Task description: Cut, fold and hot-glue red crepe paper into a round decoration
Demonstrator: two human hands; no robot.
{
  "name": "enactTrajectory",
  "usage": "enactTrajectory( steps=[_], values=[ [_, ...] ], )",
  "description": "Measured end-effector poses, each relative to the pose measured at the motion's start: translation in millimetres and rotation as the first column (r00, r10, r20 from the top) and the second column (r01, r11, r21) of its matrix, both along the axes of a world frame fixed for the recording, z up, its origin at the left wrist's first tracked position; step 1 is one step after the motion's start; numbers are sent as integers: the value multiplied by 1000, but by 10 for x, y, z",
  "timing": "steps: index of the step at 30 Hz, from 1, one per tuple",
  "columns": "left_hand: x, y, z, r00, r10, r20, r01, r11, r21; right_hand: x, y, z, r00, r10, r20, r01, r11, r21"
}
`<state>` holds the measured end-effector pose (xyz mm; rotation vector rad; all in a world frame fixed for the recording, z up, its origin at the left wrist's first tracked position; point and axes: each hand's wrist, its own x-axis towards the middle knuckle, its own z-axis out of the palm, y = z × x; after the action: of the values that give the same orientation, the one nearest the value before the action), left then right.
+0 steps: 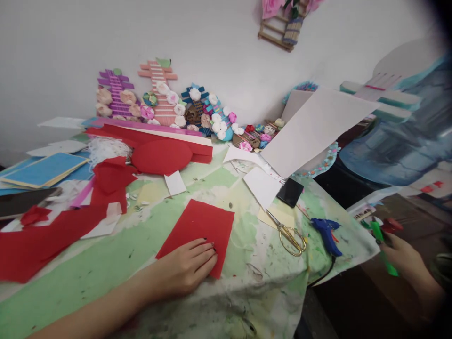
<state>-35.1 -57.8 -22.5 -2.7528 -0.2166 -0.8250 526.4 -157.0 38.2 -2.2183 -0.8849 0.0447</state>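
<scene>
My left hand (192,264) lies flat, fingers stretched, on a red rectangular sheet (208,221) near the table's front edge. Off the table's right side, my right hand (404,256) is closed around a long, narrow, bright green object (377,231); blur hides its exact kind. Gold-handled scissors (291,240) lie to the right of the red sheet. Beside them rests a blue hot glue gun (326,234), its cord hanging over the edge. A black flat square (290,192) lies behind the scissors, next to white paper pieces (263,186).
Red scraps (67,235), a red oval piece (162,157) and blue sheets (45,169) cover the left and back. Several flower-decorated crafts (162,94) lean on the wall. A large grey-white board (318,127) and a blue water jug (374,150) stand at right.
</scene>
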Motion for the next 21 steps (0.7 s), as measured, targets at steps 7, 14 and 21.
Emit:
enactTrajectory(
  steps=[7, 14, 21],
  values=[
    [23, -43, 98, 998, 45, -54, -46, 998, -32, -1223, -343, 93, 670, 243, -702, 22, 938, 346],
    [180, -71, 34, 990, 122, -73, -118, 991, 67, -2224, -258, -45, 470, 528, -707, -578, 790, 206],
    [95, -71, 139, 955, 235, -179, -233, 972, 35, -2470, -140, -122, 602, 704, -377, -787, 603, -130]
  ],
)
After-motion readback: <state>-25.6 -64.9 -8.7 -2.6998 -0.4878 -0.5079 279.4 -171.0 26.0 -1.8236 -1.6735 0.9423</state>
